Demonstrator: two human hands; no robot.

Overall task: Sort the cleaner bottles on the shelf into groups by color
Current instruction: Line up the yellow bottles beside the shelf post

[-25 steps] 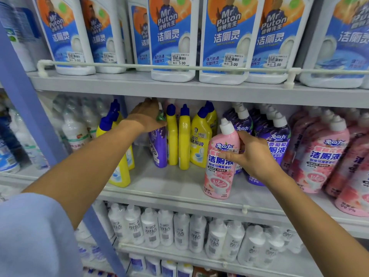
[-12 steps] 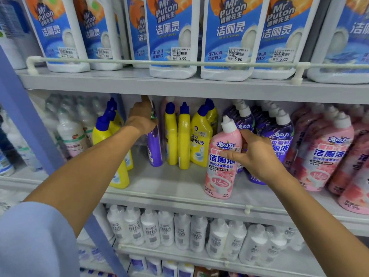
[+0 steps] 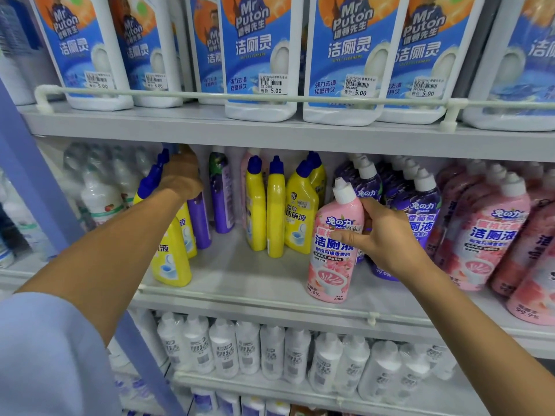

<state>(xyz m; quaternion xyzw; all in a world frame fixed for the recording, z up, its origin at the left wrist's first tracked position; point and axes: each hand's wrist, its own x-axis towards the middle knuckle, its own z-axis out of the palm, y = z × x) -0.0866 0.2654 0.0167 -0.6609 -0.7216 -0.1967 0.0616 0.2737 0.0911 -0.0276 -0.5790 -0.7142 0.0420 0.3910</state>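
The left hand (image 3: 183, 175) has drifted left, fingers curled over the top of a purple bottle (image 3: 199, 226), which now tilts away from a second purple bottle (image 3: 222, 202) and against the yellow bottles (image 3: 171, 262). The right hand (image 3: 381, 235) still pinches the pink bottle (image 3: 332, 253), upright at the shelf (image 3: 240, 280) front before the purple group (image 3: 420, 214). Both strays look ready to go to their colours.

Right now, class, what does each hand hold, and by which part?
The right hand grips the pink cleaner bottle at its shoulder, below the white cap. The left hand holds a purple bottle by its top.
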